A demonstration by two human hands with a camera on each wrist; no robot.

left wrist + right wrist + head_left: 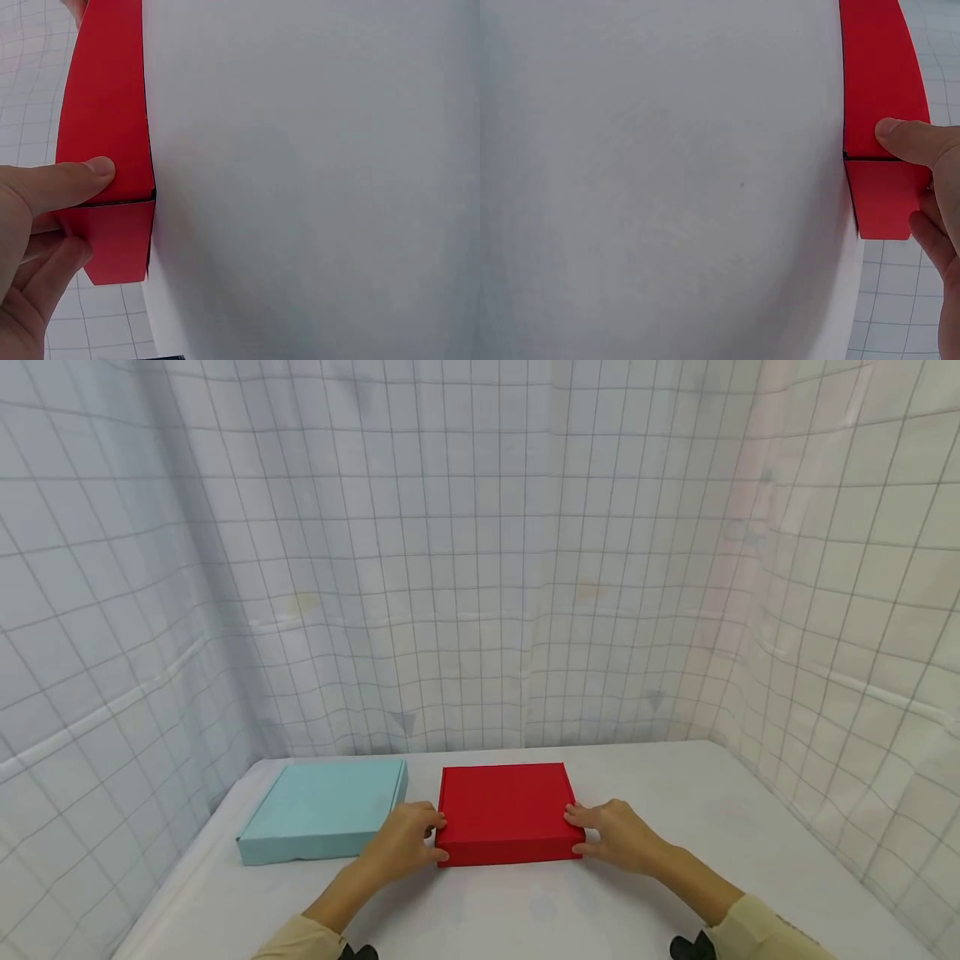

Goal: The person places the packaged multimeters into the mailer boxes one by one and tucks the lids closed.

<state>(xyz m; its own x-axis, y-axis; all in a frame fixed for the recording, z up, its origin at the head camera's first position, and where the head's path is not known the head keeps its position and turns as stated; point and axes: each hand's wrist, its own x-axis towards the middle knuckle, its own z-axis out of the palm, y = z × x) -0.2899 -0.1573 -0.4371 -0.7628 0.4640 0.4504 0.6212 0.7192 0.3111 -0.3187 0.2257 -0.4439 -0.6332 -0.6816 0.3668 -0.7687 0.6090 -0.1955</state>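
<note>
**A:** so the red box (pixel 504 810) sits flat on the white table (pixel 675 877), about the middle of the near edge, lid down. Left hand (pixel 401 843) is on its left near corner, right hand (pixel 618 835) on the right near corner

**B:** are they actually gripping it or just touching?

**A:** gripping, I'd say. In the left wrist view the thumb (pixel 71 180) lies on the front panel right above the lid seam, with the fingers (pixel 45 270) curled round the side. Right wrist view mirrors it, thumb (pixel 911 141) just over the seam, fingers (pixel 934 236) wrapped round the end. So both hands are pinching the box's corners, not spread flat

**B:** anything close by?

**A:** a light blue box (pixel 322 810) just to the left, nearly touching the left hand. Checked curtain (pixel 480 552) hangs behind and to both sides

**B:** tip for opening it?

**A:** my guess: lift evenly with both thumbs at the seam, keep the base pinned with the fingers, and don't let the left elbow bump the blue one
</note>
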